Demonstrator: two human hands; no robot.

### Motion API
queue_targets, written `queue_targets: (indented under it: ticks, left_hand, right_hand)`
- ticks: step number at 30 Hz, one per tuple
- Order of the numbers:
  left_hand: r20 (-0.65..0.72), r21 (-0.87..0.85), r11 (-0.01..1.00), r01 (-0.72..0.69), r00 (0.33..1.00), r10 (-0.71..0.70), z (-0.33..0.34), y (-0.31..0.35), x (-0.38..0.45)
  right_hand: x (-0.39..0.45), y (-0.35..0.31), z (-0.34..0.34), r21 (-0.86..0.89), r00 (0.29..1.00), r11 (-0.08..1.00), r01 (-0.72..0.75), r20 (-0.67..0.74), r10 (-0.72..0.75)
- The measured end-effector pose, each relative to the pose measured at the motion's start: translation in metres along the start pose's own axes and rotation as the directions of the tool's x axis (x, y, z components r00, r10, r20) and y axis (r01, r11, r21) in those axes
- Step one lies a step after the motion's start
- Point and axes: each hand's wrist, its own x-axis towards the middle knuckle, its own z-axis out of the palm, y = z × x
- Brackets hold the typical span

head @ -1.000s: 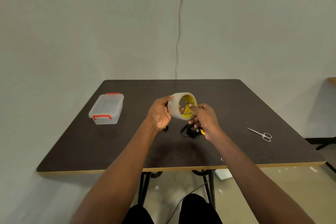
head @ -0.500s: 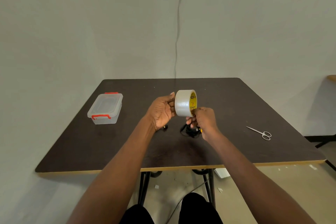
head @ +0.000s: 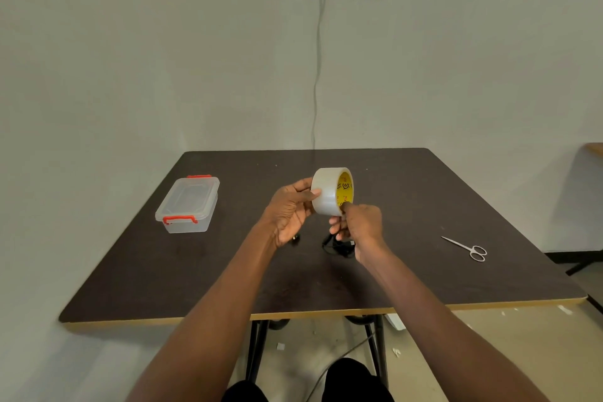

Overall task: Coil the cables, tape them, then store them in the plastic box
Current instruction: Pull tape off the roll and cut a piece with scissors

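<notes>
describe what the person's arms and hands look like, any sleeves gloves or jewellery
Both arms are bare from the bottom edge of the view to the wrists: no sleeves show. The left hand and right hand are bare too, without gloves. No watch, bracelet or ring shows on the parts in view, and no markings can be made out. Below the arms, dark clothing covers the knees.

Tape roll (head: 329, 191) between both hands (head: 293, 212)

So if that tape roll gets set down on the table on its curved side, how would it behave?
The tape roll is round with a smooth curved face, so it would likely roll on the flat table. Its hollow yellow core suggests it is light. Both the left hand and right hand hold it.
</notes>
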Motion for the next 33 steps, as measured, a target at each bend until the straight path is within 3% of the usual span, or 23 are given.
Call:
queue_targets:
  ticks: [11, 14, 16, 18, 19, 21, 23, 26, 29, 33]
  left_hand:
    - [-0.064, -0.058, 0.998, -0.007, 0.998, 0.004, 0.001, -0.004, -0.003]
    - [-0.073, -0.051, 0.999, 0.011, 0.997, -0.014, 0.001, -0.003, -0.004]
    - [-0.092, -0.050, 0.999, 0.022, 0.995, -0.026, 0.003, -0.002, -0.005]
    - [-0.128, -0.018, 1.000, 0.023, 0.991, -0.025, 0.006, -0.001, -0.005]
    - [-0.150, 0.015, 1.000, 0.020, 0.989, -0.017, 0.006, 0.000, -0.005]
    - [-0.193, 0.108, 0.994, 0.014, 0.981, 0.007, 0.006, 0.001, -0.004]
    - [-0.234, 0.218, 0.976, 0.014, 0.972, 0.038, 0.003, 0.003, -0.003]
    - [-0.238, 0.396, 0.918, 0.018, 0.968, 0.084, 0.004, 0.008, -0.003]
    - [-0.223, 0.512, 0.859, -0.002, 0.965, 0.135, 0.013, 0.014, -0.003]
    - [-0.200, 0.616, 0.788, -0.007, 0.966, 0.166, 0.019, 0.022, -0.001]
  right_hand:
    - [-0.004, 0.006, 0.002, -0.079, 0.998, 0.996, 0.051, -0.041, -0.054]
    - [-0.004, 0.008, 0.003, -0.296, 0.986, 0.950, 0.098, -0.100, -0.132]
    - [-0.005, 0.011, 0.002, -0.450, 0.925, 0.851, 0.270, -0.123, -0.359]
    - [-0.006, 0.012, -0.001, -0.447, 0.778, 0.721, 0.529, -0.084, -0.623]
    - [-0.006, 0.009, -0.003, -0.447, 0.709, 0.650, 0.615, -0.047, -0.703]
    - [-0.001, 0.002, -0.007, -0.482, 0.643, 0.545, 0.686, 0.051, -0.764]
    - [0.003, -0.009, -0.011, -0.503, 0.635, 0.497, 0.707, 0.140, -0.760]
    - [0.009, -0.031, -0.016, -0.483, 0.690, 0.522, 0.703, 0.286, -0.665]
    - [0.013, -0.046, -0.014, -0.505, 0.676, 0.463, 0.729, 0.423, -0.603]
    - [0.015, -0.051, -0.013, -0.508, 0.669, 0.449, 0.735, 0.433, -0.604]
